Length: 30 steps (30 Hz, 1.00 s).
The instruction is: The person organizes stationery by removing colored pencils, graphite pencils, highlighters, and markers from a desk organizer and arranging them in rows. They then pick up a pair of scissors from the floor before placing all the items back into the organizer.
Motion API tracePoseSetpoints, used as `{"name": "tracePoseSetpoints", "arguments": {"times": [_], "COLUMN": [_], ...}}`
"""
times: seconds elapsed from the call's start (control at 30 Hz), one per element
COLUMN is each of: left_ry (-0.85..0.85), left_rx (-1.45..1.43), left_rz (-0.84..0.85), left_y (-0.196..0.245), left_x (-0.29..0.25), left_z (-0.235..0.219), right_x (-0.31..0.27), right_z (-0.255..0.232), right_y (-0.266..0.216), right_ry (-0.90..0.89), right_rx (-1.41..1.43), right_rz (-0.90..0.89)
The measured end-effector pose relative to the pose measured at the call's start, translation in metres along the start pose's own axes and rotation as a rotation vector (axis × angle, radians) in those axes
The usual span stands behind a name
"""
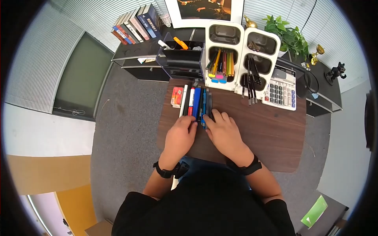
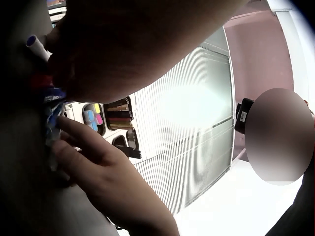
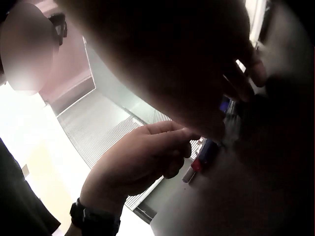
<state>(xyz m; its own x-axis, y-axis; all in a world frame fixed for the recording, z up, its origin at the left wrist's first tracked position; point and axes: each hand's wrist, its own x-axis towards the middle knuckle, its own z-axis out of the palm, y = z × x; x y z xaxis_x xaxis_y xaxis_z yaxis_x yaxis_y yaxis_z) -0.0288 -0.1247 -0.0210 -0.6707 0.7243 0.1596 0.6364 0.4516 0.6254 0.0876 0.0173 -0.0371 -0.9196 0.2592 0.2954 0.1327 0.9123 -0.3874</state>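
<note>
Side by side on the brown desk lies a row of pens and markers: a white marker (image 1: pixel 184 100), a red-and-white marker (image 1: pixel 191 101), a blue marker (image 1: pixel 196 101), blue pens (image 1: pixel 204 104) and a dark grey pen (image 1: pixel 210 101). My left hand (image 1: pixel 180 135) is at the row's near end, fingertips by the red-and-white and blue markers; its lower fingers bend inward in the right wrist view. From the right side, my right hand (image 1: pixel 225 131) touches the blue and dark pens with its fingertips. In the left wrist view its fingers (image 2: pixel 83 135) reach forward over the pens.
A small red-and-pink box (image 1: pixel 176 96) sits left of the row. Behind stand a white organizer (image 1: pixel 241 88) holding pencils, highlighters and dark pens, and a dark desk caddy (image 1: pixel 177 59). A calculator (image 1: pixel 280 93) lies at the desk's back right. Books (image 1: pixel 136 24) stand farther back.
</note>
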Motion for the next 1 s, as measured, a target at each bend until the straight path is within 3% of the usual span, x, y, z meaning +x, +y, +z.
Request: {"name": "tracePoseSetpoints", "arguments": {"times": [0.1, 0.37, 0.53, 0.6, 0.73, 0.9, 0.93, 1.0], "left_ry": [-0.098, -0.118, -0.089, -0.217, -0.221, -0.312, -0.305, -0.455], "left_rx": [0.062, 0.178, 0.102, 0.173, 0.235, 0.042, 0.033, -0.196], "left_rz": [-0.003, 0.075, 0.093, 0.024, 0.025, 0.030, 0.046, -0.017], "left_y": [0.010, 0.025, 0.042, 0.052, 0.052, 0.057, 0.058, 0.059], "left_x": [-0.005, -0.009, -0.008, -0.009, -0.017, -0.021, -0.020, -0.021], "left_z": [0.006, 0.028, 0.034, 0.036, 0.047, 0.048, 0.046, 0.043], "right_x": [-0.011, -0.072, -0.093, -0.097, -0.101, -0.102, -0.104, -0.110], "right_z": [-0.003, -0.027, -0.043, -0.045, -0.042, -0.045, -0.047, -0.053], "right_y": [0.002, 0.025, 0.026, 0.029, 0.034, 0.036, 0.034, 0.034], "right_ry": [0.044, 0.055, 0.047, 0.050, 0.063, 0.130, 0.103, 0.051], "right_rx": [0.022, 0.254, 0.183, 0.173, 0.199, 0.252, 0.383, 0.629], "right_rz": [0.010, 0.209, 0.317, 0.326, 0.335, 0.397, 0.466, 0.556]}}
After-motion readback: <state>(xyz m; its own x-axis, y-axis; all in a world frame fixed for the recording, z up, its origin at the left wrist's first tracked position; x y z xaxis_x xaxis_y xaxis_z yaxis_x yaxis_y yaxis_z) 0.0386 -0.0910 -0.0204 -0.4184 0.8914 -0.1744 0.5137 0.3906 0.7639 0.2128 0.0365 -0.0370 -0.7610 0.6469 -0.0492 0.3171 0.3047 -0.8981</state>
